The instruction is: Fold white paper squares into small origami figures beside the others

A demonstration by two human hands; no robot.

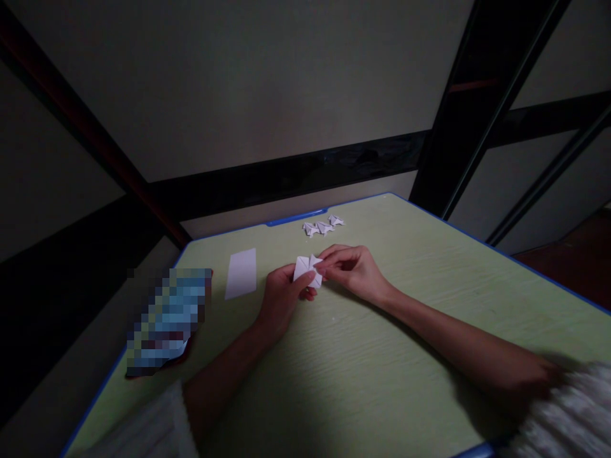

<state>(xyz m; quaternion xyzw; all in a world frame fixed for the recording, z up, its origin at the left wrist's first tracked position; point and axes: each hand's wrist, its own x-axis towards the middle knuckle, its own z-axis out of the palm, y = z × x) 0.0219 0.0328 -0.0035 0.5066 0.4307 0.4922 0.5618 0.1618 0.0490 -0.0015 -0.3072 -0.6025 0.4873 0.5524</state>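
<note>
The folded paper [302, 264] is held over the desk [410, 254] between the fingers of the left hand [281, 294], clamped on its left and near side, and those of the right hand [357, 270], pinching its right edge, no long axis evident.

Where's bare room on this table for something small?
Widest: pale green tabletop between bare right forearm and blue right edge. Another: between right forearm and left forearm. Crowded: middle, left hand and right hand holding folded white paper, three white paper figures behind; left, white paper rectangle and pixelated blue item.
</note>
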